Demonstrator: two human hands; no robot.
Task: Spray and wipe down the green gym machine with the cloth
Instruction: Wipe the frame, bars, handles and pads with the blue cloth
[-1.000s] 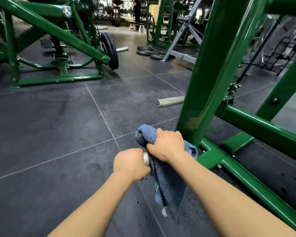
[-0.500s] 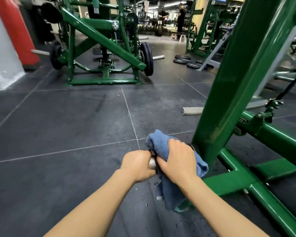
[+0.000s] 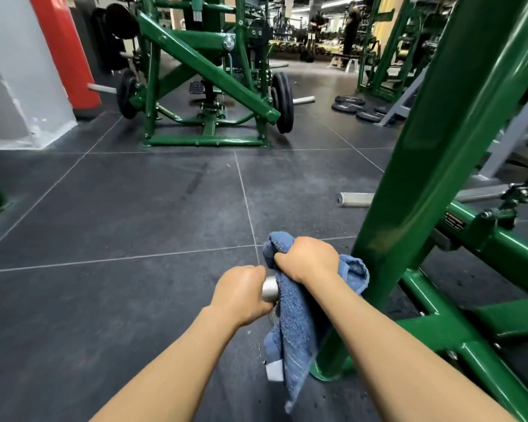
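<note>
The green gym machine (image 3: 433, 178) rises on the right, its thick slanted post meeting low base bars. A short silver peg (image 3: 269, 288) sticks out low beside the post. My left hand (image 3: 241, 295) grips the peg's near end. My right hand (image 3: 307, 258) holds a blue cloth (image 3: 296, 324) bunched over the peg, right next to my left hand. The cloth's loose end hangs down with a white tag. No spray bottle is in view.
Another green machine (image 3: 208, 86) with black weight plates stands across the dark tiled floor. A silver bar end (image 3: 354, 199) pokes out behind the post. Loose plates (image 3: 357, 108) lie at the back right. A red and white pillar (image 3: 43, 65) stands at left. People stand far back.
The view has swung left and up, bringing the pillar and far machine into sight. Both hands stay on the peg and cloth, with the right hand shifted slightly along it.
</note>
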